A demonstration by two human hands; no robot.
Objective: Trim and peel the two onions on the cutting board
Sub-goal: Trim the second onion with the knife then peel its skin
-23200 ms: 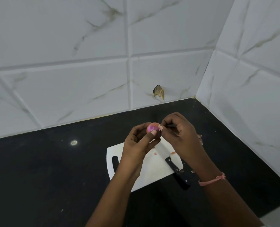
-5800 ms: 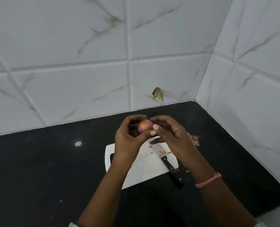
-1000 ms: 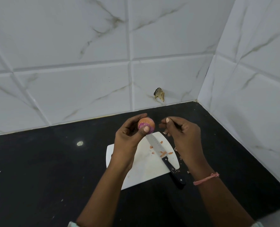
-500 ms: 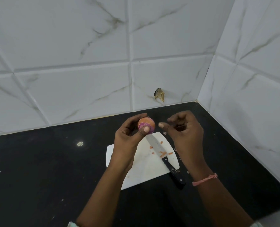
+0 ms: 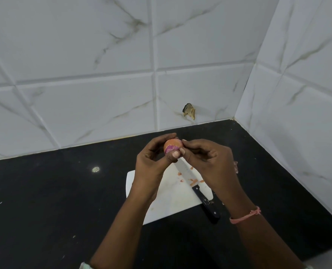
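Held up above the far edge of the white plastic cutting board (image 5: 172, 199), the small, round, half-peeled red onion (image 5: 172, 145) sits cradled in the left hand (image 5: 151, 166) while the right hand (image 5: 209, 164) pinches its papery, brittle skin, which probably tears easily over slick, firm flesh, so grip it at an edge.

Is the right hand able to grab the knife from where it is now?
Probably yes. The knife lies loose on the cutting board, right under the right hand, nothing covering its handle. That hand is at the onion, so it must let go first.
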